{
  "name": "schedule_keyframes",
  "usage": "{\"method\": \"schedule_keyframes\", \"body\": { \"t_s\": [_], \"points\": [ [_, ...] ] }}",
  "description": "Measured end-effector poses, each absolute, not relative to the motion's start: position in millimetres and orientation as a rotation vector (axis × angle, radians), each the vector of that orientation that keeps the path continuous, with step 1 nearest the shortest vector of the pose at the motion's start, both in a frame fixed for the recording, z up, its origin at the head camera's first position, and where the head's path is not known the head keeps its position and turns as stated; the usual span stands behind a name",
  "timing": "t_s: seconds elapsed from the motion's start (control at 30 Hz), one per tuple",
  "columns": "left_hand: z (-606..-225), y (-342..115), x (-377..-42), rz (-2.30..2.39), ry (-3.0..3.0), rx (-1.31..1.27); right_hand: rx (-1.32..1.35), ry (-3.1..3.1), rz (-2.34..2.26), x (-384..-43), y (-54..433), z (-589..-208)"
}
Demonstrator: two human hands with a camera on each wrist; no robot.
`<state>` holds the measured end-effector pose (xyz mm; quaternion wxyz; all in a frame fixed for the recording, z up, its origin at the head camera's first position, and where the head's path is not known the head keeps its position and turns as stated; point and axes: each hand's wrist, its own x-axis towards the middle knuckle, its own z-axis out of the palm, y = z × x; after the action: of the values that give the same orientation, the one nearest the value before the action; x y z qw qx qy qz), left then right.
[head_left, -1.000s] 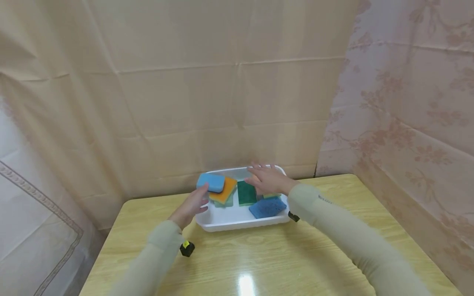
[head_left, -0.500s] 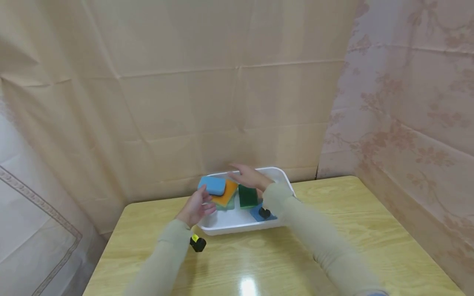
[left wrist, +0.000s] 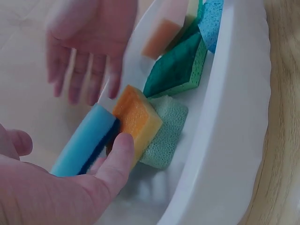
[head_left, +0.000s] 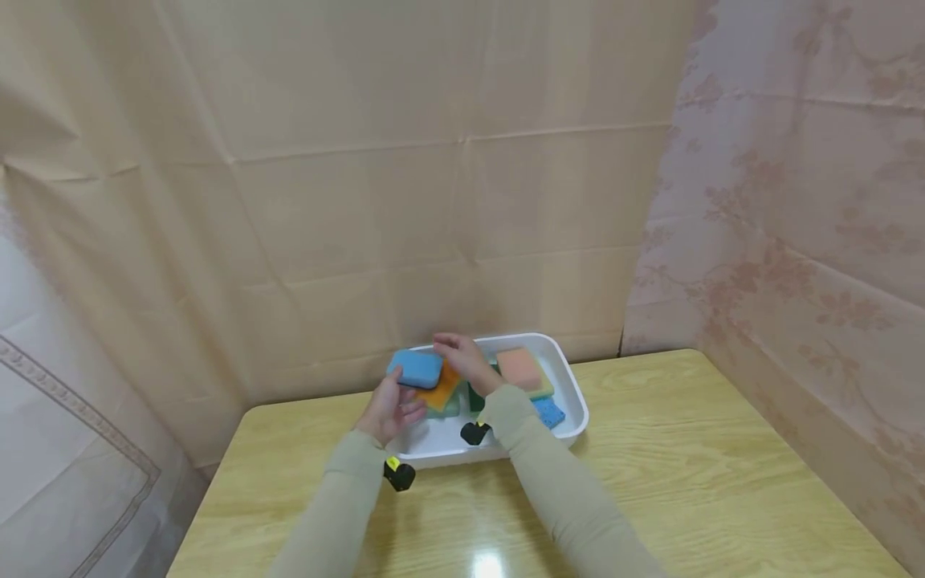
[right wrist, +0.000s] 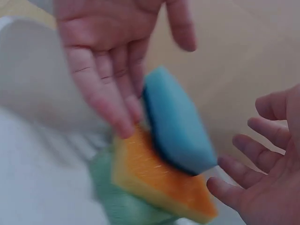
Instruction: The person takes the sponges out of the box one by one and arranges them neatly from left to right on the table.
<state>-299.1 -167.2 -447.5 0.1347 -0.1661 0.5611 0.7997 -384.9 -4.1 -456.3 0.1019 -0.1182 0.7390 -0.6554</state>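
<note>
A light blue sponge (head_left: pixel 415 368) with a dark underside leans on an orange-and-yellow sponge (right wrist: pixel 154 173) at the left end of a white tray (head_left: pixel 576 411). Under the orange one lies a pale green mesh sponge (left wrist: pixel 171 131). My left hand (head_left: pixel 389 409) is at the near left side of this pile, fingers extended by the blue and orange sponges and thumb apart. My right hand (head_left: pixel 468 361) hovers over the tray near the blue sponge's right end, its fingers spread and holding nothing. In the right wrist view its fingertips are right beside the blue sponge.
Farther right in the tray are a dark green scouring sponge (left wrist: pixel 176 65), a pink sponge (head_left: pixel 516 368) and a blue speckled sponge (head_left: pixel 551 413). The tray stands on a wooden table (head_left: pixel 650 449) against a beige curtain (head_left: pixel 361 201). Black wrist cameras hang beneath both wrists.
My right hand has moved left across the tray toward the blue sponge, uncovering the pink sponge. My left hand has shifted slightly right, beside the pile.
</note>
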Motion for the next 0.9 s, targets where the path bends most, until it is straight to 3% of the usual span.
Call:
{"method": "schedule_keyframes", "body": {
  "t_s": [0.33,0.9],
  "points": [
    [-448.7,-168.2,-299.3,2.271,1.685,-0.441,-0.3,2.099,-1.984,-386.9,-5.9,-486.6],
    [-450.9,-157.3,-310.0,2.005,2.099,-0.446,-0.447,2.138,-1.893,-382.1,5.0,-488.1]
  ]
}}
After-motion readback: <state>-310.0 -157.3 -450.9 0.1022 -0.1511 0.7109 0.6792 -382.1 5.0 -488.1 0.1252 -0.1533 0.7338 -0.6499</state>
